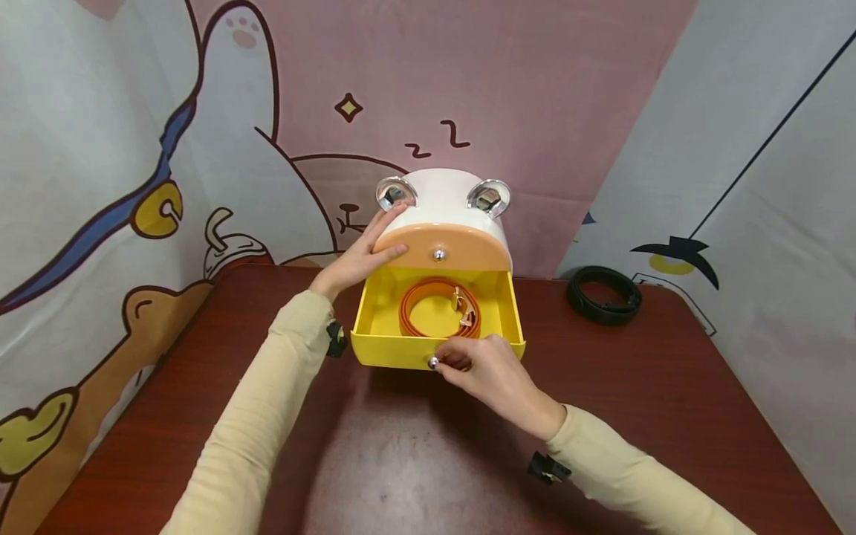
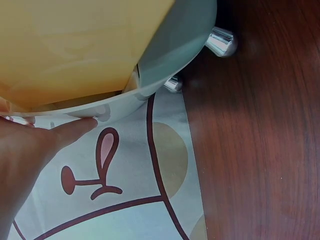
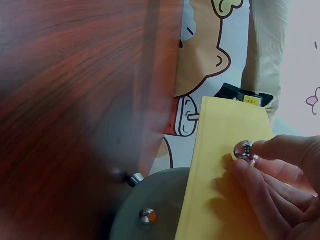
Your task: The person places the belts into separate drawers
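A small rounded cabinet with a white top stands on the table, its orange upper front flush with the body. Below that, a yellow drawer is pulled out and carries a coiled orange belt with a gold-toned buckle. My right hand pinches the drawer's silver knob between thumb and fingers. Against the cabinet's left side lies my left hand, fingers extended along the white shell and thumb on the orange front. In the left wrist view, a straight finger rests along the cabinet's side.
A coiled black belt lies at the table's back right. Silver feet raise the cabinet above the dark red-brown table. Lower down, a grey-green front bears another silver knob. Printed cloth hangs behind the table and along both sides.
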A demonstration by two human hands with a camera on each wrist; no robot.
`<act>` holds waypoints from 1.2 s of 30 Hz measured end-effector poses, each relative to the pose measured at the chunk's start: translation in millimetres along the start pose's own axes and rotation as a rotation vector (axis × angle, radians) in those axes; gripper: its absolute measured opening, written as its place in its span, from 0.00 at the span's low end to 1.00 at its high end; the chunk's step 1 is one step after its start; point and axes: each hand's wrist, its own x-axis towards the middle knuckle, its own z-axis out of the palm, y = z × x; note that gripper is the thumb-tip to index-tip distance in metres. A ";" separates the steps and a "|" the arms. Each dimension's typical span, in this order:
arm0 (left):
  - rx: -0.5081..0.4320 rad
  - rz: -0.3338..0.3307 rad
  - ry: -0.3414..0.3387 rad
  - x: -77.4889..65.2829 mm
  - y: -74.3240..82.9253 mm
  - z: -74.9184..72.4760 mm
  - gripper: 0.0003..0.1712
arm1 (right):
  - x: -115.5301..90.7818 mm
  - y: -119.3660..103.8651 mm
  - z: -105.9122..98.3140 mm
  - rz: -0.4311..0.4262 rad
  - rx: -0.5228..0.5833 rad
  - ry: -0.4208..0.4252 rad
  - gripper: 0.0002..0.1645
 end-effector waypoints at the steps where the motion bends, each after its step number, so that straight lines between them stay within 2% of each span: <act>1: 0.000 0.001 0.000 0.0 -0.2 0.1 0.38 | -0.5 0.3 0.8 0.000 0.004 0.003 0.08; 9: -0.013 0.006 -0.003 0.6 -0.7 -0.4 0.38 | -5.8 5.5 9.0 -0.001 0.090 0.049 0.11; 19: -0.030 0.015 -0.007 0.1 -0.2 -0.2 0.38 | -11.6 13.2 20.8 0.000 0.285 0.115 0.11; 31: -0.021 -0.019 -0.003 -3.5 -4.5 1.7 0.38 | -2.7 19.2 28.9 0.003 0.296 0.169 0.10; 36: -0.017 -0.017 0.001 -1.0 -4.5 0.9 0.38 | 1.7 14.9 25.3 0.001 0.303 0.187 0.11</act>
